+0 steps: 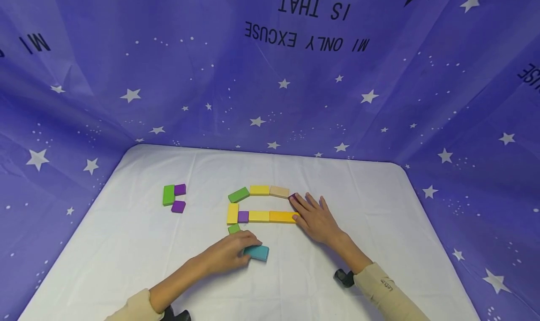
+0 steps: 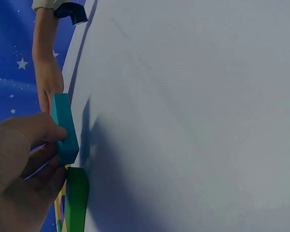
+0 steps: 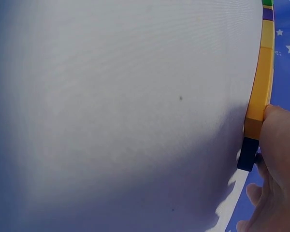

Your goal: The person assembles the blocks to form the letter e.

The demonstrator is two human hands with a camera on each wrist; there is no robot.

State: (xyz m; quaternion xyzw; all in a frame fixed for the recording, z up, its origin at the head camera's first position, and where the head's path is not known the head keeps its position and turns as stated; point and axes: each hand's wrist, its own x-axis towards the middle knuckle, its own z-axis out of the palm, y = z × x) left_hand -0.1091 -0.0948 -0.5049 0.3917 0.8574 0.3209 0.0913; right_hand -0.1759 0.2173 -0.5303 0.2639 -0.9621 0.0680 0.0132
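My left hand (image 1: 231,254) pinches a teal block (image 1: 258,252) between thumb and fingers. In the left wrist view this block (image 2: 66,128) stands above a green block (image 2: 77,195) by the fingertips. My right hand (image 1: 318,222) lies with fingers spread over the right end of a block outline. Its thumb is at the end of an orange block (image 1: 281,217); beyond that, a dark block (image 3: 248,154) shows beside the hand in the right wrist view. A purple block (image 1: 293,197) is partly hidden under the fingertips. Yellow (image 1: 259,216), purple (image 1: 243,217) and upright-set yellow (image 1: 233,213) blocks continue the row leftward.
A green block (image 1: 239,194), a yellow block (image 1: 259,190) and a tan block (image 1: 279,191) form the outline's far side. At left lie another green block (image 1: 168,195) and two purple blocks (image 1: 180,189). A purple star-printed curtain (image 1: 270,100) surrounds the white table (image 1: 358,185).
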